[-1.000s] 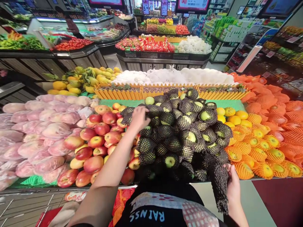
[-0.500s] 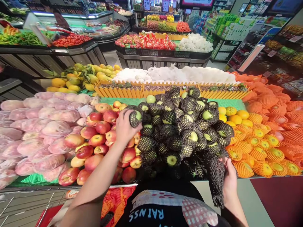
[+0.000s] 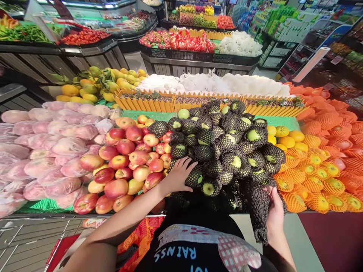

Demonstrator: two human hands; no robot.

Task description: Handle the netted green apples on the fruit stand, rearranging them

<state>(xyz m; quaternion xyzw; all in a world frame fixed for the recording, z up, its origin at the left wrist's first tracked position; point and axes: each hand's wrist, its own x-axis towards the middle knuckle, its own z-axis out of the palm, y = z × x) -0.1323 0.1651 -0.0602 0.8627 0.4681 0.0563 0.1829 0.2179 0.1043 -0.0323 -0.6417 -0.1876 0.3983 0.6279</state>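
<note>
Fingers spread, my left hand (image 3: 180, 175) lies at the left front of a pile of green apples in black foam nets. Its fingertips touch or hover just over one netted green apple (image 3: 194, 177); contact is hard to tell. At the front right of the pile, my right hand (image 3: 275, 211) is closed on a bundle of black foam net sleeves (image 3: 257, 211) that hangs down past the stand's edge. A single netted green apple (image 3: 158, 129) sits at the back, beside the red apples (image 3: 122, 161).
Bagged pink fruit (image 3: 65, 151) fills the left side. Oranges in orange nets (image 3: 314, 177) lie to the right. A low yellow fence (image 3: 207, 104) runs behind the pile, with white-wrapped produce (image 3: 210, 84) beyond. Below left stands a wire cart (image 3: 31, 241).
My left hand has let go of the netted green apple, which now lies at the pile's back left, and has come nearer and to the right. My right hand stays in place.
</note>
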